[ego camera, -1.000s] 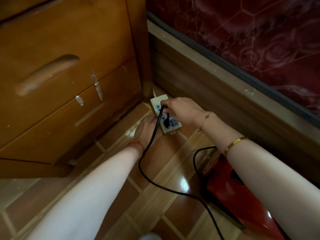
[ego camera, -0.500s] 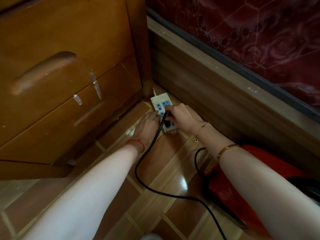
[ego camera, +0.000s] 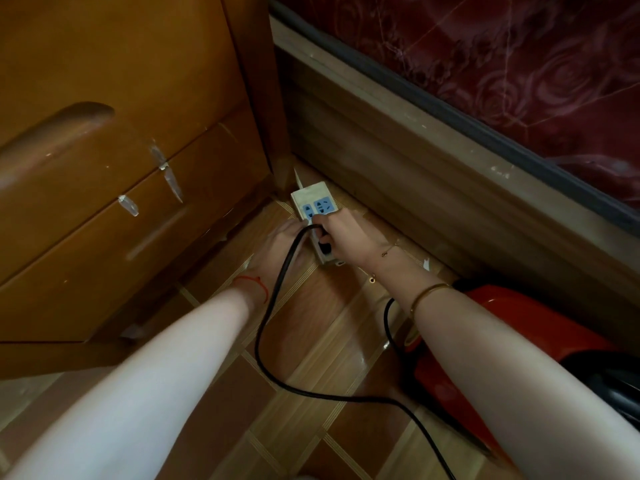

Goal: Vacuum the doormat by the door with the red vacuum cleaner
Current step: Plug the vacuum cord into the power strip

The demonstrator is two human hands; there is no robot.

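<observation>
floor-level power strip [ego camera: 313, 206] shows no readable writing.

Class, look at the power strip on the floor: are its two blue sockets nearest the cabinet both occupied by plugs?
No. The two blue sockets at the far end of the power strip are empty; the right hand works the black cord lower down.
</observation>
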